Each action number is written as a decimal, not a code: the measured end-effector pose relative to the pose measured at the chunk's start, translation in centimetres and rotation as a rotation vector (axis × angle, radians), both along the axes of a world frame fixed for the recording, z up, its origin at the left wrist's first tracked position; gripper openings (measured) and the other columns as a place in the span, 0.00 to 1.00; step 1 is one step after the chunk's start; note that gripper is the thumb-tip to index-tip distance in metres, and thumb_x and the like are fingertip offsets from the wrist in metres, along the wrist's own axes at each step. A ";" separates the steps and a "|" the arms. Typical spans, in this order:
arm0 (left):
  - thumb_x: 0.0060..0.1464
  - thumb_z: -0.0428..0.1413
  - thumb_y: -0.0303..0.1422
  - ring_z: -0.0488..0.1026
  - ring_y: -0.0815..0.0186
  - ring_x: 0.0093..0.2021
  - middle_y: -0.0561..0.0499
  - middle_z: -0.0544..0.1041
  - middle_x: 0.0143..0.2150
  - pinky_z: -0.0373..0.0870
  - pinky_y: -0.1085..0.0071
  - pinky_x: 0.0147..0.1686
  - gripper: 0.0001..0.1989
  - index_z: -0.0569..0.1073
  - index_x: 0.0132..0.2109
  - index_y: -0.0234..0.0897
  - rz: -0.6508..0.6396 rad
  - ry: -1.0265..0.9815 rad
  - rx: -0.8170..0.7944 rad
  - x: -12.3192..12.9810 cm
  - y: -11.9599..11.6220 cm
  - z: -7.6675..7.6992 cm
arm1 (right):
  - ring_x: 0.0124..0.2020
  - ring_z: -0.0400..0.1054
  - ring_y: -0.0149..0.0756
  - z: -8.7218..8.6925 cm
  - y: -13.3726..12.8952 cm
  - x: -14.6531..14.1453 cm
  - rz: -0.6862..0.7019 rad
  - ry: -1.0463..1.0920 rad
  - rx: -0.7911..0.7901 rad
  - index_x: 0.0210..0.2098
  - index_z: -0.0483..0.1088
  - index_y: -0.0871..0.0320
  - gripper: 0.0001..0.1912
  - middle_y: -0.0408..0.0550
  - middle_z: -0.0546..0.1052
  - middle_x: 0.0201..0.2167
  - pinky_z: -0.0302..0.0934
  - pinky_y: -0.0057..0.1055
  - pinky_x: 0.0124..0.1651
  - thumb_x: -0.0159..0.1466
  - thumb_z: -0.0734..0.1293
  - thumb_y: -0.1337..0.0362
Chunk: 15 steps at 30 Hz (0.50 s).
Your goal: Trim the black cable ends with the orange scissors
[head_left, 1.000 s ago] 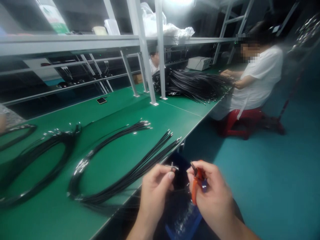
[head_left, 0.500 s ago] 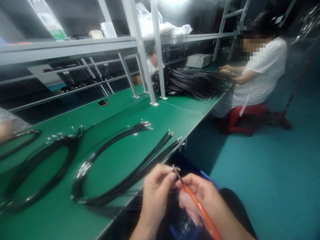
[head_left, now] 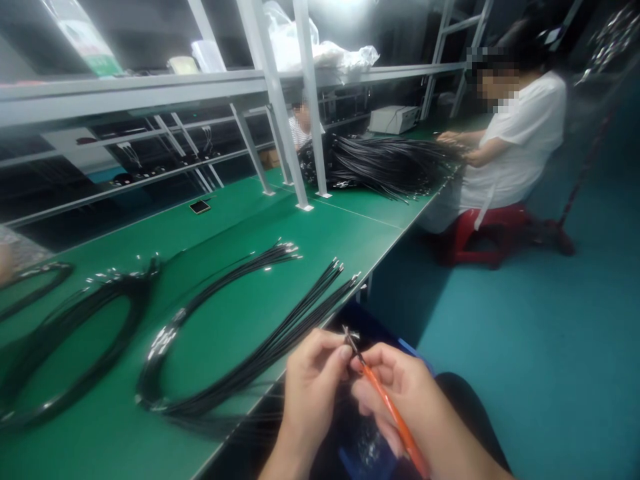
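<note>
Just off the front edge of the green table, my left hand [head_left: 317, 373] pinches the end of a black cable [head_left: 347, 338] between thumb and forefinger. My right hand [head_left: 400, 393] is closed round the orange handles of a small cutting tool [head_left: 387, 402]. The dark tip of this tool meets the cable end at my left fingertips. Fine light strands show beside the tip. On the table a curved bundle of black cables [head_left: 250, 360] with pale ends lies to the left of my hands.
More cable coils [head_left: 133, 320] lie on the green table [head_left: 220, 333] at the left. A large cable pile [head_left: 380, 163] and shelf posts [head_left: 285, 120] stand farther back. A person in white [head_left: 523, 140] sits at the right. Below my hands is a blue bin [head_left: 373, 460].
The camera view has shifted slightly, so the table and shelf appear a little farther left. The orange handles look closer together in my right hand.
</note>
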State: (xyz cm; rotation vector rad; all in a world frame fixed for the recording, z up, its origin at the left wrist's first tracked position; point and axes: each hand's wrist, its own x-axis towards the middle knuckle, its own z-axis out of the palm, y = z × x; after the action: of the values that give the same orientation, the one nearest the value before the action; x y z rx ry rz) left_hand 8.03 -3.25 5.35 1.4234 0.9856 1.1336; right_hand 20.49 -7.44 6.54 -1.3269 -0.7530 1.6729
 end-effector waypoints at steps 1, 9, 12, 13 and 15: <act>0.55 0.58 0.29 0.69 0.70 0.26 0.52 0.71 0.29 0.66 0.76 0.26 0.04 0.75 0.33 0.35 -0.004 0.004 -0.002 0.0 0.0 0.0 | 0.07 0.53 0.20 -0.1 0.0 0.1 0.008 0.002 -0.002 0.33 0.63 0.60 0.16 0.39 0.70 0.19 0.44 0.18 0.09 0.52 0.71 0.59; 0.53 0.58 0.29 0.69 0.71 0.25 0.51 0.73 0.32 0.67 0.76 0.25 0.02 0.75 0.33 0.35 0.066 0.010 0.010 0.1 0.1 -0.5 | 0.13 0.52 0.19 -0.8 -1.1 1.4 0.045 0.065 0.108 0.35 0.64 0.61 0.12 0.36 0.66 0.18 0.47 0.19 0.17 0.55 0.70 0.63; 0.53 0.58 0.28 0.69 0.70 0.25 0.51 0.73 0.31 0.67 0.75 0.26 0.02 0.74 0.32 0.35 0.092 0.032 0.040 0.1 0.1 -0.5 | 0.18 0.57 0.21 -0.9 -1.1 1.2 0.036 0.013 0.087 0.32 0.66 0.62 0.08 0.37 0.66 0.19 0.53 0.19 0.23 0.52 0.69 0.71; 0.53 0.58 0.28 0.69 0.70 0.25 0.51 0.73 0.31 0.67 0.75 0.27 0.02 0.74 0.32 0.35 0.090 0.039 0.048 0.1 0.1 -0.6 | 0.18 0.58 0.21 -0.8 -1.0 1.1 0.026 -0.019 0.079 0.31 0.66 0.62 0.08 0.37 0.68 0.19 0.54 0.19 0.23 0.52 0.69 0.72; 0.53 0.57 0.27 0.70 0.68 0.27 0.50 0.73 0.31 0.67 0.74 0.28 0.03 0.74 0.31 0.35 0.083 0.053 0.061 0.1 0.0 -0.7 | 0.15 0.56 0.19 -0.6 -0.8 0.9 0.023 -0.065 0.054 0.32 0.66 0.61 0.07 0.38 0.69 0.20 0.52 0.19 0.19 0.53 0.68 0.72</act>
State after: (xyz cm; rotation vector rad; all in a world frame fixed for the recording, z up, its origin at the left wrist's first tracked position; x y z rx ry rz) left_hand 8.09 -3.24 4.70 1.4793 1.0642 1.2007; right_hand 21.38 -8.23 5.92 -1.3449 -0.8486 1.6225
